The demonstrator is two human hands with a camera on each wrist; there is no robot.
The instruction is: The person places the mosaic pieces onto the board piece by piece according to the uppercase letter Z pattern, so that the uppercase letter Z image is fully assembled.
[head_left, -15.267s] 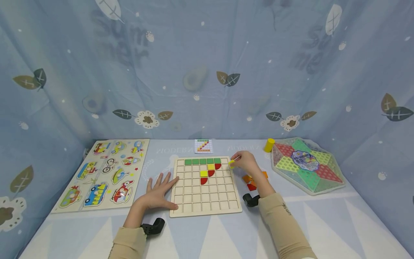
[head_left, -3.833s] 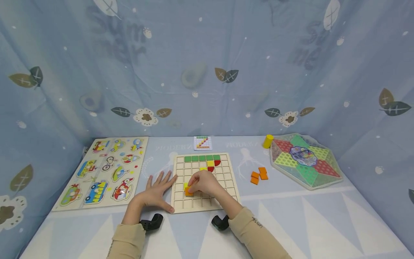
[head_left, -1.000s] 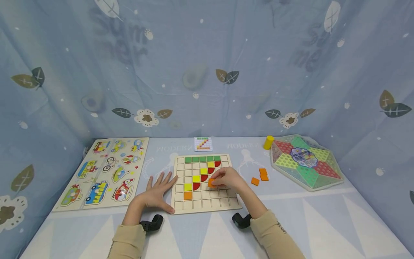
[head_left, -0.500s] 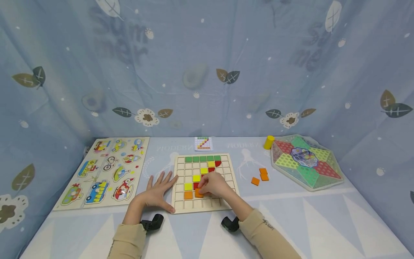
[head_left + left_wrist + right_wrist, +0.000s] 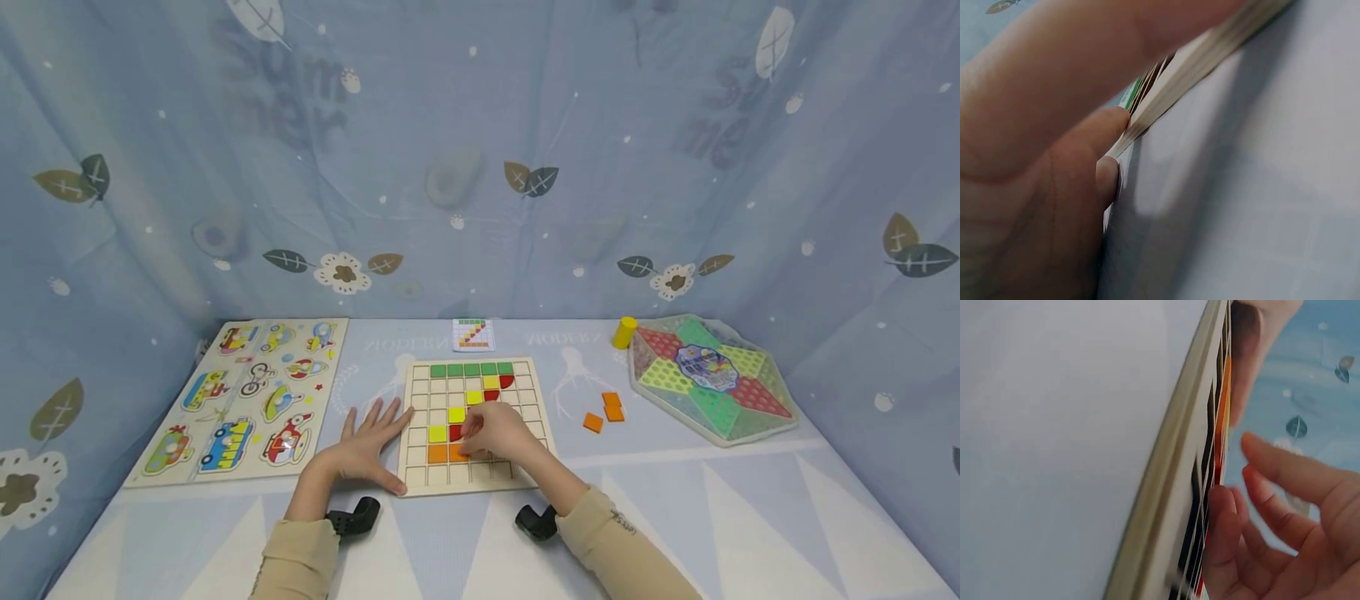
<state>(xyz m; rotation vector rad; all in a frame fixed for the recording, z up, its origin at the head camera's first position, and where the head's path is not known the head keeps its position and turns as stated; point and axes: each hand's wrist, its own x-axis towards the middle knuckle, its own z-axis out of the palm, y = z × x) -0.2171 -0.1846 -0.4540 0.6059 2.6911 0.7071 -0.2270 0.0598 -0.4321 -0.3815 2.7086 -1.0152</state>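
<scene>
A wooden grid board (image 5: 416, 475) lies before me. My left hand (image 5: 362, 454) spreads flat at its left side, index fingertip at the edge and thumb on the near corner. My right hand (image 5: 497, 429) is over the lower middle, fingertips touching the second of two orange square tiles (image 5: 456, 452), which lies flat in its cell. In the right wrist view that hand's fingers (image 5: 1272, 459) stand apart from the thumb, pinching nothing. Green squares (image 5: 468, 369) line a top row. Yellow squares (image 5: 437, 433) and red quarter-circles (image 5: 507, 381) run diagonally, partly hidden by the right hand.
Several loose orange tiles (image 5: 592, 422) lie right of the board. A pattern card (image 5: 473, 335) is behind it. At left is a vehicle puzzle board (image 5: 288, 400); at right stand a yellow cylinder (image 5: 625, 332) and a hexagonal game box (image 5: 712, 379). A curtain hangs behind.
The right hand has carried an orange tile leftward over the board and set it into the cell beside the first orange one. The left hand has stayed at the board's edge.
</scene>
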